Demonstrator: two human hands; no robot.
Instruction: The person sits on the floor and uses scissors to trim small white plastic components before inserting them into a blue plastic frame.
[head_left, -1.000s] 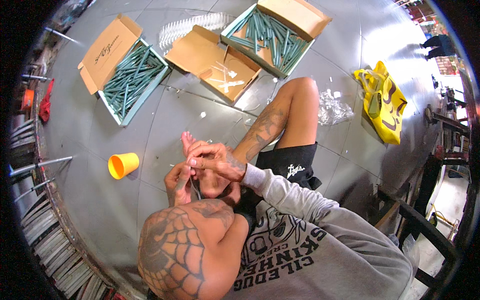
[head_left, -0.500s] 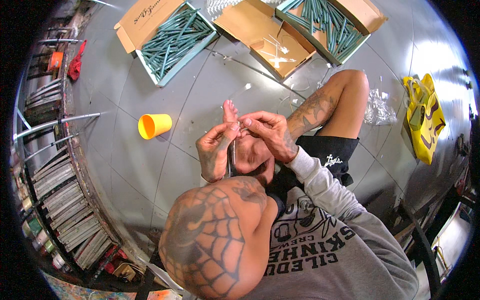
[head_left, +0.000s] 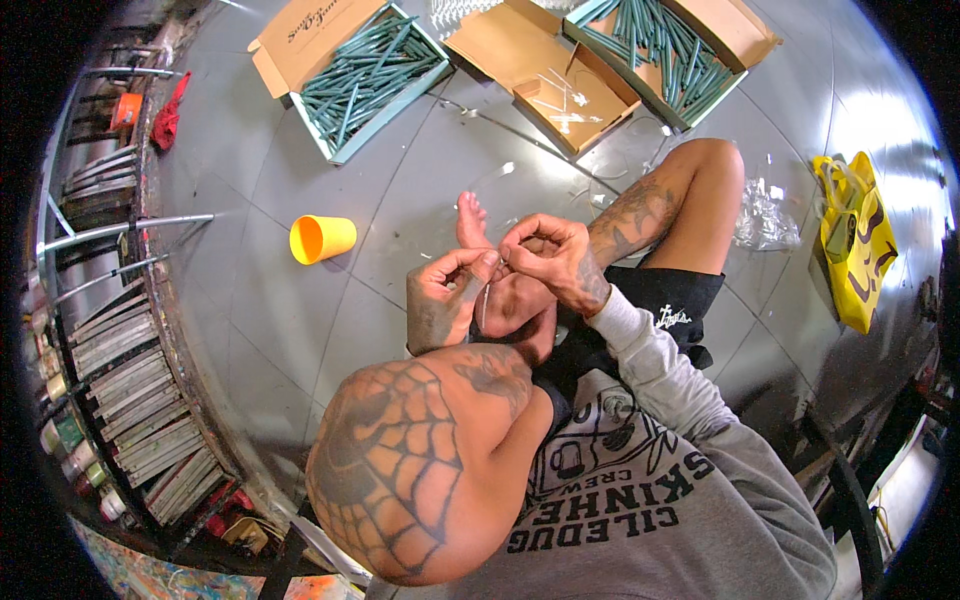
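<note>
My left hand (head_left: 440, 300) and my right hand (head_left: 555, 258) meet fingertip to fingertip above my bare foot (head_left: 470, 222). Both pinch a thin pale strand (head_left: 485, 300) that hangs down between them; it is too fine to tell what it is. A grey sleeve covers my right forearm. My tattooed knee (head_left: 400, 460) fills the lower middle and hides my left wrist. My other leg (head_left: 665, 205) is bent up to the right of the hands.
An open box of dark green sticks (head_left: 365, 75) lies at the far left, another (head_left: 660, 45) at the far right, and a nearly bare cardboard box (head_left: 550, 85) sits between. An orange cup (head_left: 322, 238) lies on its side. Crumpled clear wrap (head_left: 765, 215) and a yellow bag (head_left: 855, 240) are right. Racks (head_left: 110, 330) line the left.
My hands stay pinched together at the foot with small finger shifts. The view has swung, so the boxes and the cup sit higher and further right in the picture.
</note>
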